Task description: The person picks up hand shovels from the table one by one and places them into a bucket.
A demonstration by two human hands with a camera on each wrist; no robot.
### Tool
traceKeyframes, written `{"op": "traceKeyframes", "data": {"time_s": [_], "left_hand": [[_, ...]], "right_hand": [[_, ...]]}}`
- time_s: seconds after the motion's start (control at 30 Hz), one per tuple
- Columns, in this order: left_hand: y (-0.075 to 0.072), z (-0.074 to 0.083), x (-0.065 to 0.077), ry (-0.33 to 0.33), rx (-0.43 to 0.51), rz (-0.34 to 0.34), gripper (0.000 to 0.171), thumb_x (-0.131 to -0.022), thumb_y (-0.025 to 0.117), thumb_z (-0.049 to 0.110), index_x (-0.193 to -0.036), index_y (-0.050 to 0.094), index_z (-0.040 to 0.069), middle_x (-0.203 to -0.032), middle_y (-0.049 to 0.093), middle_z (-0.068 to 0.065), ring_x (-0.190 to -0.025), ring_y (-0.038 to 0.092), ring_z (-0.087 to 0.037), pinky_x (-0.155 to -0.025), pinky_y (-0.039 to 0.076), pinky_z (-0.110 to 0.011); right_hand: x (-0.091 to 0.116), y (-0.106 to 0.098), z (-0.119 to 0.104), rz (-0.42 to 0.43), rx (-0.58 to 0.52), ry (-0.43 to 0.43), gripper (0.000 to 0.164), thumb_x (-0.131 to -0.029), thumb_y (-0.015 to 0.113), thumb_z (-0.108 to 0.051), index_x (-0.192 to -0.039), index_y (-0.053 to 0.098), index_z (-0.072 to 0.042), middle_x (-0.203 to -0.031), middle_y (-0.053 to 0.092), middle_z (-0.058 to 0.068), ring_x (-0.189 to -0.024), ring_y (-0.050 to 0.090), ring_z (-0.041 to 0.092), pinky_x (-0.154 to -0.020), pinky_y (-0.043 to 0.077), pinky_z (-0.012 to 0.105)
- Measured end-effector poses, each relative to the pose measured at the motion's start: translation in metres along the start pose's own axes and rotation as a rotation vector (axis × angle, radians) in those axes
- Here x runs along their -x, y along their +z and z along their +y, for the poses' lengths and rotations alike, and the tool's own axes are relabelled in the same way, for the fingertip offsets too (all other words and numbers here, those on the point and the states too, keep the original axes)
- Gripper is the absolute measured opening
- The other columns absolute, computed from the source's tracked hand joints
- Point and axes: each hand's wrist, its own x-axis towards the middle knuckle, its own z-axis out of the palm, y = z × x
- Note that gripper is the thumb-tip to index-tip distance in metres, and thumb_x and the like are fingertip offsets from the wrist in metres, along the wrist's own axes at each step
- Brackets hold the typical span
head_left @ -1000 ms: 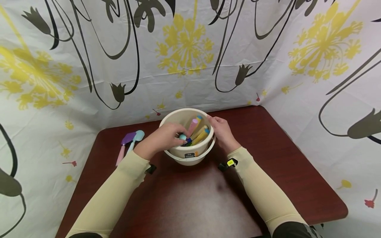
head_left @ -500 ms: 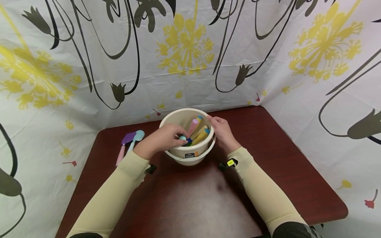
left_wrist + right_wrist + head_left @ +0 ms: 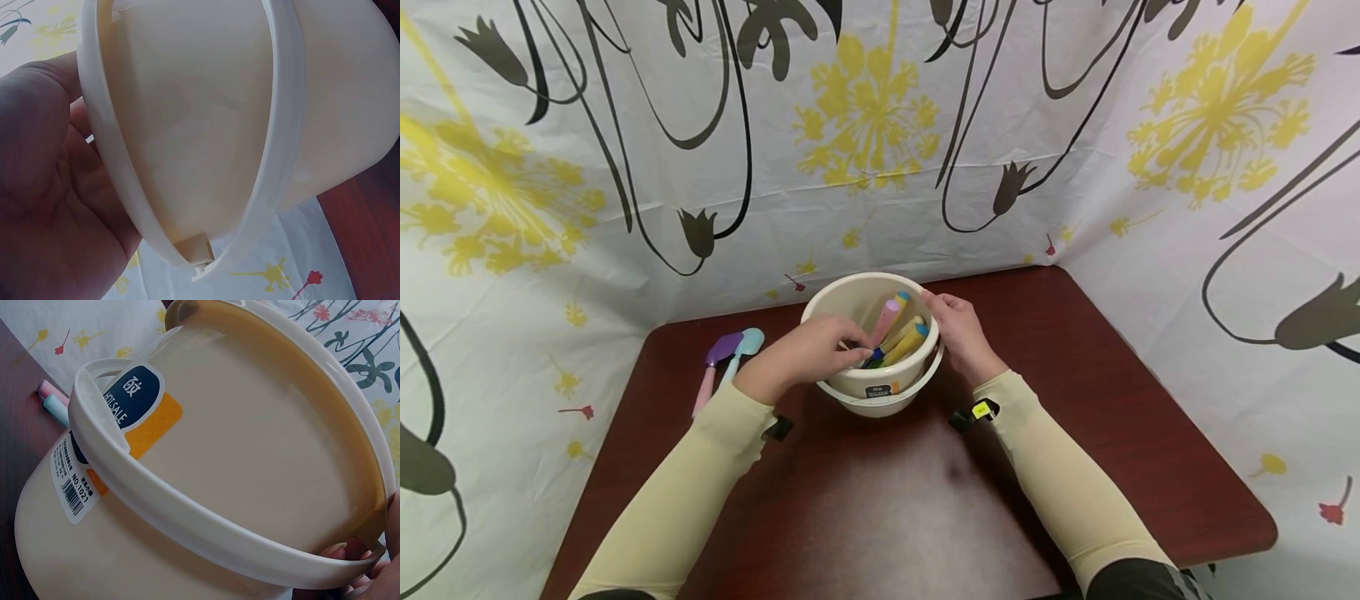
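A cream plastic bucket (image 3: pixel 853 382), its white bail handle (image 3: pixel 289 81) lowered across the front, leans toward me on the table. My left hand (image 3: pixel 812 350) reaches over the near left rim, with thumb and index finger close together inside; the other fingertips are hidden. My right hand (image 3: pixel 962 333) grips the right side of the rim, thumb inside, as the right wrist view also shows. Inside the bucket, a pink handle (image 3: pixel 885 320) and several yellow handles with blue ends (image 3: pixel 907 344) stick up beside the left fingers. I cannot tell whether the left hand holds anything.
A purple-headed tool (image 3: pixel 722 350) with a pink handle and a light blue spoon-like tool (image 3: pixel 748 342) lie on the dark red table (image 3: pixel 917 492), left of the bucket. A patterned white curtain (image 3: pixel 865 225) closes off the back and sides.
The light blue round end that showed between the left thumb and fingers is now out of sight; the left fingers have shifted slightly inside the bucket. The right hand and bucket stay put.
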Motion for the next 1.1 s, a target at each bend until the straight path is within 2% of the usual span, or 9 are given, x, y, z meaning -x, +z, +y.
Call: {"op": "traceKeyframes", "data": {"time_s": [0.2, 0.4, 0.5, 0.63, 0.8, 0.9, 1.1], "left_hand": [[0.0, -0.002, 0.001, -0.03, 0.014, 0.015, 0.022, -0.111, 0.071, 0.023, -0.121, 0.084, 0.009, -0.116, 0.08, 0.002, -0.105, 0.07, -0.015, -0.097, 0.057, -0.041], [-0.004, -0.003, 0.006, -0.059, 0.026, 0.078, 0.018, -0.11, 0.072, 0.025, -0.118, 0.085, 0.016, -0.114, 0.08, 0.006, -0.106, 0.07, -0.015, -0.096, 0.057, -0.042], [-0.008, -0.005, 0.011, -0.066, 0.043, 0.118, 0.017, -0.109, 0.073, 0.023, -0.118, 0.084, 0.014, -0.115, 0.08, 0.004, -0.109, 0.071, -0.017, -0.097, 0.058, -0.044], [-0.015, -0.011, 0.02, -0.054, 0.082, 0.214, 0.014, -0.109, 0.073, 0.018, -0.117, 0.083, 0.012, -0.113, 0.08, -0.001, -0.108, 0.074, -0.02, -0.095, 0.062, -0.046], [-0.028, -0.028, 0.04, -0.047, 0.111, 0.396, 0.014, -0.108, 0.074, 0.017, -0.113, 0.083, 0.008, -0.108, 0.079, -0.004, -0.098, 0.074, -0.021, -0.086, 0.061, -0.045], [-0.034, -0.043, 0.056, -0.122, 0.105, 0.466, 0.016, -0.11, 0.073, 0.022, -0.111, 0.083, 0.009, -0.108, 0.079, -0.005, -0.097, 0.072, -0.023, -0.088, 0.058, -0.048], [-0.032, -0.085, 0.092, -0.363, 0.092, 0.507, 0.027, -0.114, 0.065, 0.034, -0.118, 0.08, 0.013, -0.12, 0.078, -0.011, -0.106, 0.069, -0.031, -0.092, 0.054, -0.055]], "right_hand": [[0.0, 0.0, 0.0, 0.005, 0.015, 0.0, 0.041, -0.11, 0.07, -0.041, -0.09, 0.067, -0.006, -0.079, 0.066, 0.002, -0.067, 0.065, 0.013, -0.056, 0.055, 0.024], [0.0, 0.001, -0.002, 0.002, 0.007, -0.008, 0.041, -0.109, 0.071, -0.041, -0.091, 0.067, -0.006, -0.079, 0.066, 0.001, -0.066, 0.064, 0.01, -0.057, 0.054, 0.023], [0.001, 0.001, -0.002, 0.001, 0.005, -0.005, 0.041, -0.11, 0.071, -0.042, -0.091, 0.067, -0.006, -0.079, 0.065, 0.001, -0.065, 0.064, 0.01, -0.056, 0.054, 0.023], [0.001, 0.001, -0.002, 0.004, 0.0, 0.0, 0.04, -0.109, 0.071, -0.041, -0.09, 0.067, -0.006, -0.079, 0.065, 0.001, -0.065, 0.064, 0.01, -0.056, 0.054, 0.023], [0.002, 0.002, -0.003, 0.006, -0.01, 0.003, 0.04, -0.11, 0.071, -0.04, -0.09, 0.067, -0.006, -0.079, 0.066, 0.001, -0.066, 0.065, 0.01, -0.057, 0.055, 0.023], [0.001, 0.002, -0.002, 0.003, -0.005, 0.003, 0.04, -0.11, 0.071, -0.04, -0.09, 0.067, -0.005, -0.079, 0.067, 0.001, -0.066, 0.065, 0.01, -0.057, 0.055, 0.024], [-0.001, 0.001, 0.0, 0.0, 0.012, 0.002, 0.042, -0.109, 0.072, -0.042, -0.09, 0.068, -0.004, -0.08, 0.069, 0.002, -0.067, 0.067, 0.01, -0.058, 0.056, 0.024]]}}
